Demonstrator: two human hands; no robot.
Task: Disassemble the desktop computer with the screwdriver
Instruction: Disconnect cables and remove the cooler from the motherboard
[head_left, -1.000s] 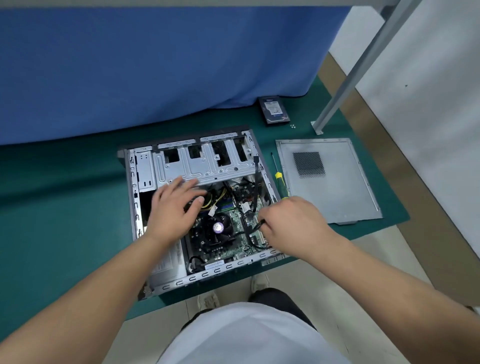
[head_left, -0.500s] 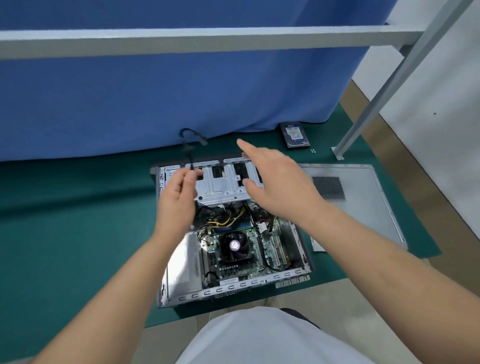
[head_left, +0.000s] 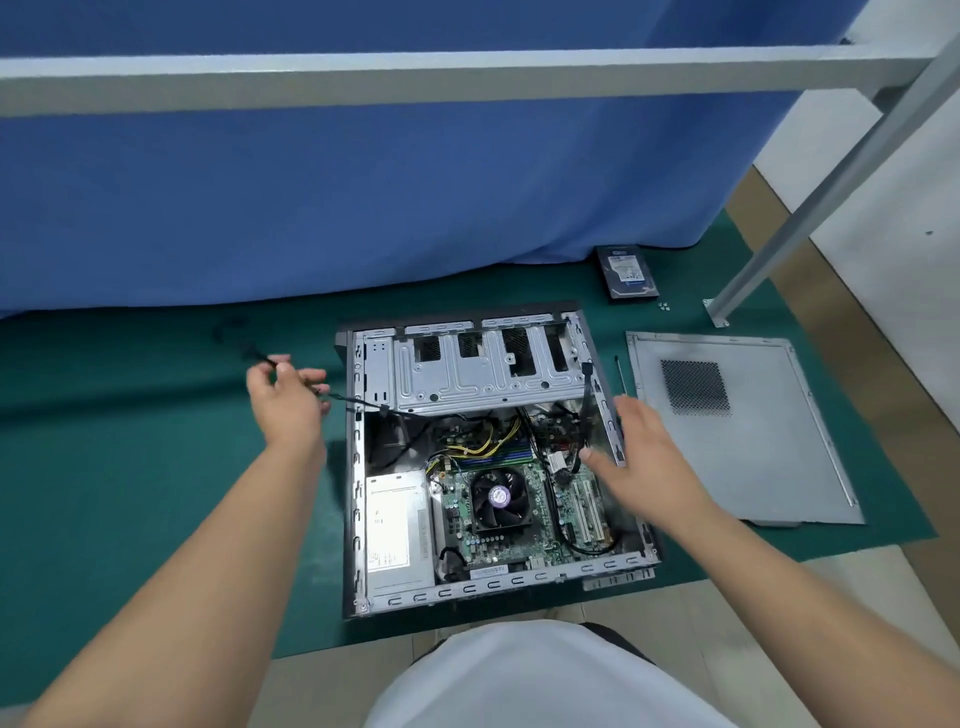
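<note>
The open desktop case (head_left: 358, 467) lies flat on the green mat, showing its motherboard, CPU fan (head_left: 498, 497), silver power supply (head_left: 397, 530) and drive cage (head_left: 483, 374). My left hand (head_left: 288, 400) is left of the case, pinching a thin black cable (head_left: 244, 345) that blurs over the mat and still trails into the case. My right hand (head_left: 636, 457) hovers with fingers spread over the case's right wall, holding nothing. The screwdriver (head_left: 619, 371) lies on the mat between the case and the removed side panel (head_left: 737, 431), its handle hidden behind my right hand.
A hard drive (head_left: 626, 273) and a few loose screws (head_left: 663, 306) lie at the back right. A blue curtain hangs behind the mat. A grey metal bar (head_left: 415, 78) crosses overhead and a slanted frame leg (head_left: 769, 254) stands at right.
My left hand has carried the black cable from above the drive cage out to the left of the case. My right hand has dropped back from the cage to the right wall.
</note>
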